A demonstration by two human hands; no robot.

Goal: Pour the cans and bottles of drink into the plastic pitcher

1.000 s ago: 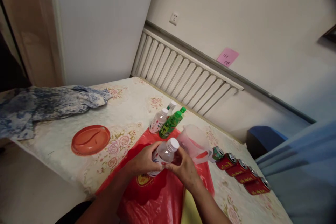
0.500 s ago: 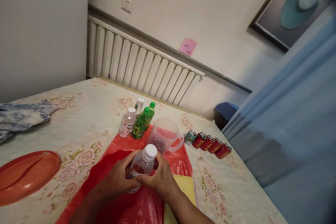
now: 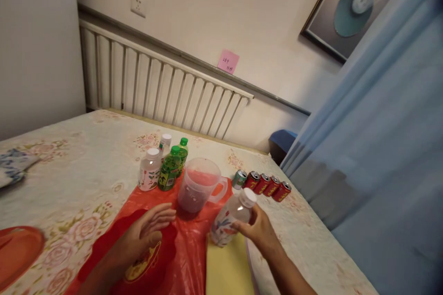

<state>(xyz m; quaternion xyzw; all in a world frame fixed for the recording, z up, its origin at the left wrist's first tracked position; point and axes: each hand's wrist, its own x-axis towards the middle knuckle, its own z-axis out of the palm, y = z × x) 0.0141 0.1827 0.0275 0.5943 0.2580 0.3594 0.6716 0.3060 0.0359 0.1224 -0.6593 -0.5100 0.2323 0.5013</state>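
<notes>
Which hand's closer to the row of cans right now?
The right. The right hand, around a white-capped bottle, is just on the near side of the cans; the left hand, open, is farther off to their left, over the red plastic.

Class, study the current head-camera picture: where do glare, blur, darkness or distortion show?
Head view: glints on the red plastic sheet and the clear bottle in the right hand; head view: the left hand looks slightly soft, as does the blue curtain; head view: the upper right corner darkens, and the radiator slopes because the picture is tilted.
</notes>
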